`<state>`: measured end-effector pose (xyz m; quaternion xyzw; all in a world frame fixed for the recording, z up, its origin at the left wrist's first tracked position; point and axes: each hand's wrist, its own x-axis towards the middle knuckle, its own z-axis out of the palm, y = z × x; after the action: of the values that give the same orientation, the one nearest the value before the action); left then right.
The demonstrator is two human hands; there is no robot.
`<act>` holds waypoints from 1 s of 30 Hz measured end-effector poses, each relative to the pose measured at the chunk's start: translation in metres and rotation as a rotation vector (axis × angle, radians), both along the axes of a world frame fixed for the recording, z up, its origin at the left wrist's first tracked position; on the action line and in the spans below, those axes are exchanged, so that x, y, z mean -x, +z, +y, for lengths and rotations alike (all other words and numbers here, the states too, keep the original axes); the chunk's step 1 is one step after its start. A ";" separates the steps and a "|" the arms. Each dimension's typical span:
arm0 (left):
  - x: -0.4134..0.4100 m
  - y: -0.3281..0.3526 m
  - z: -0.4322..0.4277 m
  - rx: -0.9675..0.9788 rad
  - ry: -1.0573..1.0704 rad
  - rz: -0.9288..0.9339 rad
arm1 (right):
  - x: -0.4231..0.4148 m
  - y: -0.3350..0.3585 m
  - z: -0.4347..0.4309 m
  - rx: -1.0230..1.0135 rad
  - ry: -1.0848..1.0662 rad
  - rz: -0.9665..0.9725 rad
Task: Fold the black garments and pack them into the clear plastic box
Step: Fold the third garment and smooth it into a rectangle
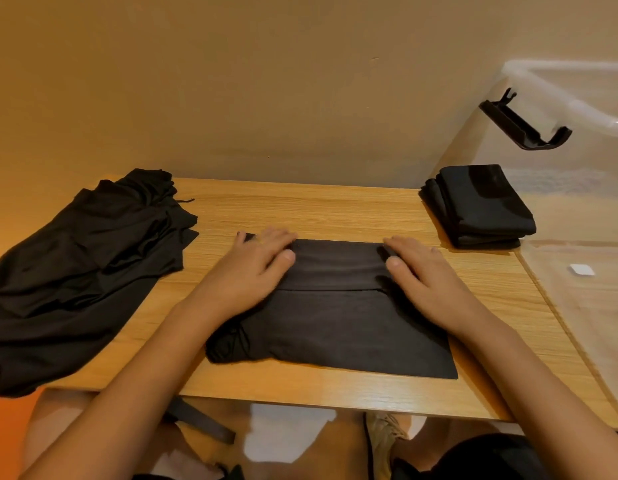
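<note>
I see left hand [255, 271], right hand [422, 275] flat, fingers straight, pressing far fold of black garment [335, 327], centre of table [335, 209].

Bare forearms [134, 382] — blk shorts [491, 459], tan lace-up shoe [383, 438].

Open strip at the back, both ends blocked

A band of bare table [335, 209] ran free between the wall [266, 98] and the flat garment [335, 327], which filled the middle under the left hand [252, 271] and right hand [429, 275]. The loose pile [86, 271] blocked the left end, and the folded stack [480, 206] the back right corner. The clear box [560, 69] walled off the right side, its black latch [524, 124] sticking out toward the table.
</note>
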<state>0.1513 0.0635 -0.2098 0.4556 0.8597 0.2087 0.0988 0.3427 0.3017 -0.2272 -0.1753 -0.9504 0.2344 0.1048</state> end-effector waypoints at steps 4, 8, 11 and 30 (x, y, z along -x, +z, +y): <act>0.031 0.001 -0.016 -0.115 0.295 -0.007 | 0.005 0.004 0.025 -0.134 -0.155 0.051; 0.047 -0.011 -0.020 -0.034 0.192 -0.144 | 0.011 0.006 0.035 -0.111 -0.180 -0.057; 0.048 -0.015 -0.023 -0.157 0.192 -0.210 | 0.008 0.005 0.035 0.010 -0.164 0.018; 0.044 -0.001 -0.033 -0.658 0.258 -0.532 | -0.004 0.016 0.026 0.884 -0.160 0.404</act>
<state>0.1074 0.0302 -0.2113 0.2822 0.7419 0.5919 0.1396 0.3464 0.3273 -0.2110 -0.2265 -0.7042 0.6357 0.2205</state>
